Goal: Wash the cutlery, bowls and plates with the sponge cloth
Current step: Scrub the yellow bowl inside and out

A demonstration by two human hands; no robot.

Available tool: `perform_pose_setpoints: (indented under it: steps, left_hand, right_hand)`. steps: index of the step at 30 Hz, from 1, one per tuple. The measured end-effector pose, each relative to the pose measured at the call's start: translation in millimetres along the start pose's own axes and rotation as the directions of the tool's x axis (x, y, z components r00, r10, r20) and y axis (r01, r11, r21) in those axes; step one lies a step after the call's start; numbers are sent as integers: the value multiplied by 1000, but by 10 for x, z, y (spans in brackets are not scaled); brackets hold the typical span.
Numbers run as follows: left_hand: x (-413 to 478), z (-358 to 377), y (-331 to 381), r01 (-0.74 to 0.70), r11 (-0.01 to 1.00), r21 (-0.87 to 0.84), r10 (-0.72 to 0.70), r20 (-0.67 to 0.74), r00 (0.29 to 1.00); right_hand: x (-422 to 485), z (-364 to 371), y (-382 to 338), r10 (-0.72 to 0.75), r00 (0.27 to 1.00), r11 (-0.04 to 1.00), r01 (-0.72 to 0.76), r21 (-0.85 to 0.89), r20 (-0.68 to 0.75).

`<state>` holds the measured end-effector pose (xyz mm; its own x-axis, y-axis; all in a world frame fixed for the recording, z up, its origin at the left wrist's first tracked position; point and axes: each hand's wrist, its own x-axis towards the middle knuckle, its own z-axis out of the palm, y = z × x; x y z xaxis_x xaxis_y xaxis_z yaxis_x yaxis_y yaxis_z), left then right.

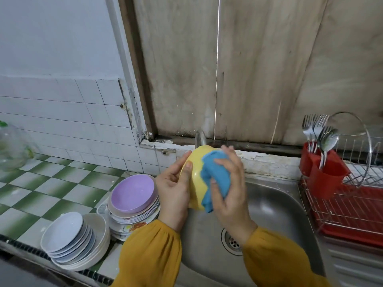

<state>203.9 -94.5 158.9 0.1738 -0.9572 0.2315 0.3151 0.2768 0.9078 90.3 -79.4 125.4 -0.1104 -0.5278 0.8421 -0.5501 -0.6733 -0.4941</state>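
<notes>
Left hand point(174, 189) grips the yellow bowl point(196, 193) at its rim, thumb on the outer wall, fingers behind. Right hand point(230, 183) clasps the blue cloth point(215, 175), fingers curled over it, and presses it to the bowl's outer wall. The two hands meet on the bowl, which is held tilted in the air over the back left corner of the sink point(279, 208), just below the tap point(200, 138). The drain point(232, 243) lies below the right wrist.

On the green-checked counter point(41, 183), beside the sink's left edge, stands a stack of plates point(134, 216) topped by a purple plate point(133, 193). Near the counter's front edge, white plates point(66, 230) sit tilted on wider cream dishes. A glass jar point(10, 148) stands at the counter's far left edge.

Right of the sink is a wire rack point(352, 204) with a red tray beneath. A red holder point(323, 172) at the rack's left end holds forks and spoons point(319, 131), handles down.
</notes>
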Motion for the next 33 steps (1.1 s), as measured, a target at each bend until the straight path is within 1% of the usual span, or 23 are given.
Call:
perform_pose_setpoints:
  steps: [1,2,3,4,5,6,8,9,11,13,14,16,18,19,20,21,24,25,27,29,31,32,33]
  left_hand:
    - [-5,-9,5,-2,1000,14,2,-3,1000]
    - [-12,-15,-1,3,1000,19,-3,-9,1000]
    - [-22,-9,-4,15,1000,14,-15,-19,1000]
    - [-25,3,-15,34,999,2,-33,-43,999]
    - [-20,21,-18,57,998,-27,-60,-87,994]
    - [-7,33,-18,79,994,-75,-90,-148,985]
    - [37,35,10,79,981,-175,-124,-266,956]
    - [62,19,21,63,980,-190,-120,-306,945]
    - [77,-22,25,42,984,-175,-98,-325,941]
    - [45,-26,9,47,990,-132,-83,-284,955]
    - [28,-19,0,48,993,-109,-76,-267,961]
    - [35,-9,16,32,996,-85,-55,-276,960]
    - [85,-35,55,21,994,-109,-55,-312,949]
    - [111,-59,63,24,992,-126,-64,-321,945]
    - [130,-80,68,31,990,-141,-75,-320,945]
    - [131,-86,75,33,989,-143,-76,-307,949]
    - [86,-54,65,24,998,-62,-39,-247,968]
    - [74,-32,73,9,999,-43,-19,-240,970]
    - [79,-4,112,-18,999,-50,6,-246,969]
    - [109,-6,155,-10,992,-127,-27,-286,958]
    - [130,-21,180,46,964,-261,-129,-310,942]
    - [134,-19,189,82,941,-328,-187,-301,935]
    - [131,-16,190,113,921,-374,-228,-280,933]
  right_hand:
    - [39,-2,18,144,983,987,-135,86,-113]
    - [103,-3,37,305,932,945,-270,186,-198]
    - [172,0,52,427,873,894,-368,256,-236]
    - [216,4,47,475,845,870,-409,275,-247]
    - [217,9,41,419,871,901,-364,235,-256]
    - [168,10,35,314,922,944,-277,179,-228]
    - [14,23,91,96,991,994,-90,64,-90]
    - [-53,12,140,60,998,998,-59,38,-24]
    - [-76,-39,220,145,989,989,-145,24,5]
    - [27,-89,200,285,957,958,-282,57,-51]
    - [84,-94,164,315,947,948,-311,68,-69]
    - [132,-77,60,264,964,963,-262,55,-33]
    - [77,-84,6,108,989,992,-113,54,99]
    - [43,-109,23,36,985,998,-45,47,170]
    - [38,-146,70,4,977,1000,-10,25,215]
    - [65,-181,129,18,975,1000,-17,-9,221]
    - [188,-202,167,161,985,987,-160,-30,67]
    - [190,-166,122,181,983,983,-181,-5,29]
    - [112,-75,-14,150,988,987,-151,46,26]
    - [-42,-7,-95,33,999,996,-36,84,43]
    - [-177,20,-70,-76,997,994,75,76,11]
    - [-235,36,-37,-74,997,994,77,77,-35]
    - [-277,46,-14,-11,995,994,21,108,-94]
